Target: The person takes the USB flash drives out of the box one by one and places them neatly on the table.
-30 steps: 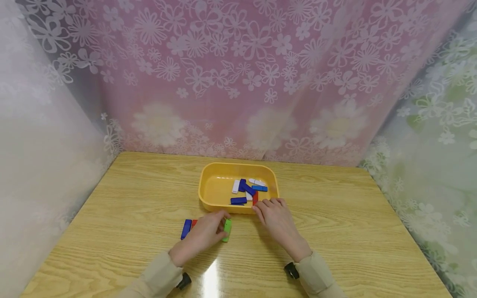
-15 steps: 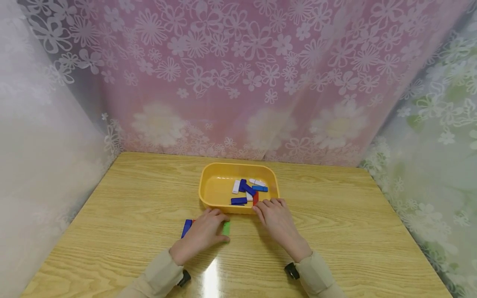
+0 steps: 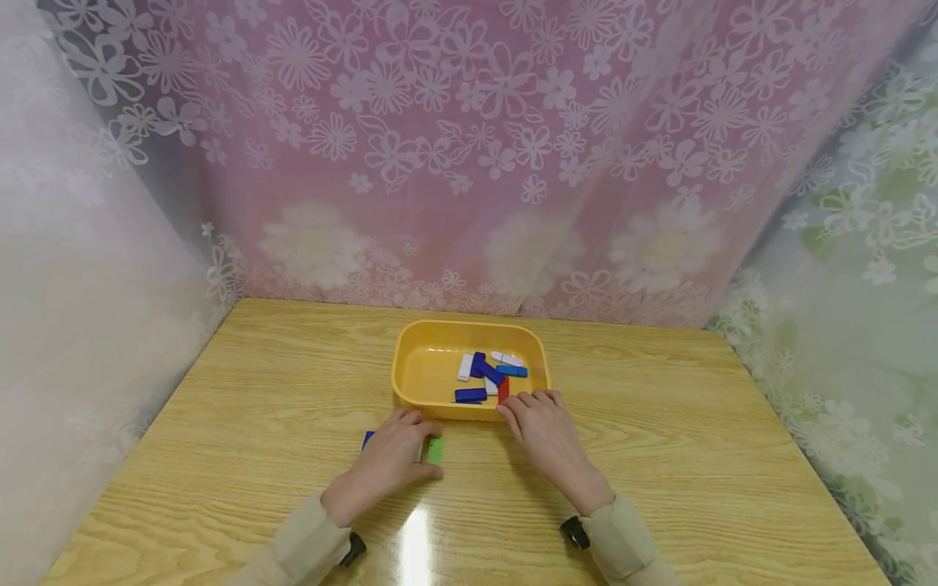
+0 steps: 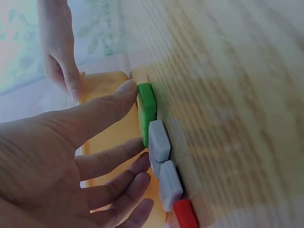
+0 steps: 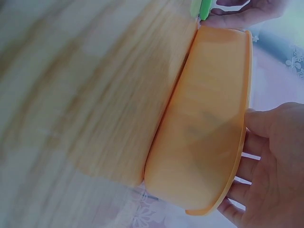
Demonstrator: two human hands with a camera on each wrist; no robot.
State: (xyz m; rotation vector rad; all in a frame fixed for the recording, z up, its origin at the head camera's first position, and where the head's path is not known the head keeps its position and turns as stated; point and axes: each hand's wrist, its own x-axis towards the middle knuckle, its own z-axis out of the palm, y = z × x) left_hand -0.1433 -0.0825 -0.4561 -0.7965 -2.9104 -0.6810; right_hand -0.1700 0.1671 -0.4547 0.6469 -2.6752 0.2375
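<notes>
Both hands are busy at the near side of the table (image 3: 293,391): taking twelve o'clock as the far edge in the head view, the left hand (image 3: 387,457) lies between seven and eight o'clock from the yellow tray (image 3: 425,366), and the right hand (image 3: 544,425) is at its four o'clock corner. The left pinches a green block (image 3: 436,451) by its ends, thumb at one, forefinger at the other; that block sits on the wood at about seven o'clock from the tray. Just beside it, toward nine o'clock, come a first white block (image 4: 159,141), a second white block (image 4: 171,185) and a red block (image 4: 185,213), partly or wholly masked by the hand from above, with a dark blue block (image 3: 368,439) peeping out at ten o'clock from the knuckles. Whether green touches white I cannot tell. The right grips the tray's rim, fingers hooked over it. Inside, a rounded white piece (image 3: 507,359) and a lighter blue piece (image 3: 512,371) lie around three o'clock, a red piece (image 3: 503,389) at four, a dark blue piece (image 3: 471,395) at six.
</notes>
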